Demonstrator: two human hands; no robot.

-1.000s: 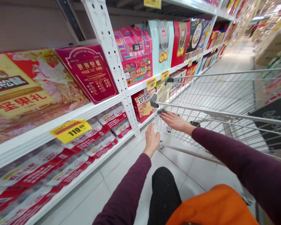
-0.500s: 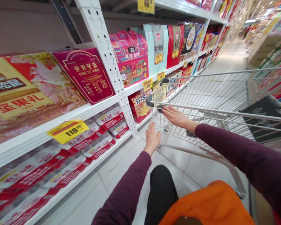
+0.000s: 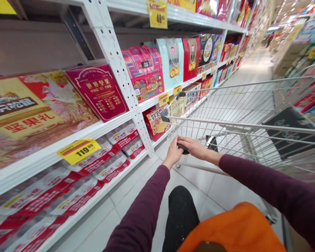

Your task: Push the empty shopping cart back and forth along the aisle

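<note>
My left hand (image 3: 174,154) and my right hand (image 3: 196,147) meet at a small dark object (image 3: 183,147), just below the near left corner of a wire shopping cart (image 3: 241,105). Fingers of both hands curl round that object; I cannot make out what it is. The cart's handle bar (image 3: 225,123) runs just above my hands. Both arms wear dark purple sleeves.
White shelves (image 3: 115,120) on the left hold red gift boxes (image 3: 99,91), shrink-wrapped bottle packs (image 3: 102,164) and yellow price tags (image 3: 78,151). A tiled aisle (image 3: 252,73) runs ahead, with more shelving on the right. My dark trouser leg (image 3: 182,213) and something orange (image 3: 233,231) are below.
My right hand came down from the cart's handle corner with the dark object. My left hand rose and closed onto it from the left. The view shifted slightly upward.
</note>
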